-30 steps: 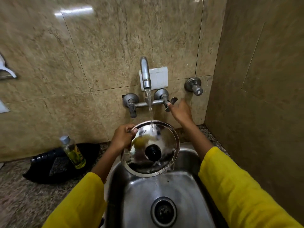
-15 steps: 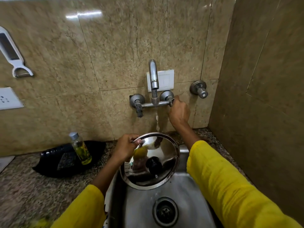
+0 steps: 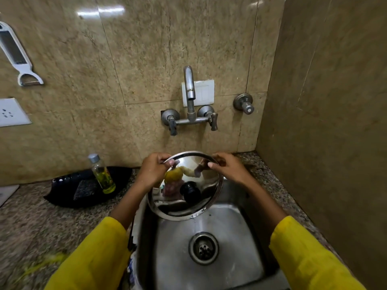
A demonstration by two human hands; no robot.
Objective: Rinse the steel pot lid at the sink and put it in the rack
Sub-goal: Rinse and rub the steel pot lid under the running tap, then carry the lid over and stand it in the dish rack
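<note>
You grip the steel pot lid (image 3: 184,197) by its far rim, left hand (image 3: 154,171) and right hand (image 3: 228,167) both closed on it, tilted above the sink (image 3: 240,248), black knob (image 3: 190,191) facing you, below the tap (image 3: 189,88).

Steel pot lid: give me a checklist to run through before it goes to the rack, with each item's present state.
1. Tap off: ok, no stream at the spout.
2. Grip: ok, left hand and right hand both pinch the far rim of the steel pot lid.
3. Lid over the sink while draining: ok, water runs off its near edge.
4. Lid clean: cannot tell, reflections mask the surface.
5. Rack free and reachable: cannot tell, no rack in view.
</note>
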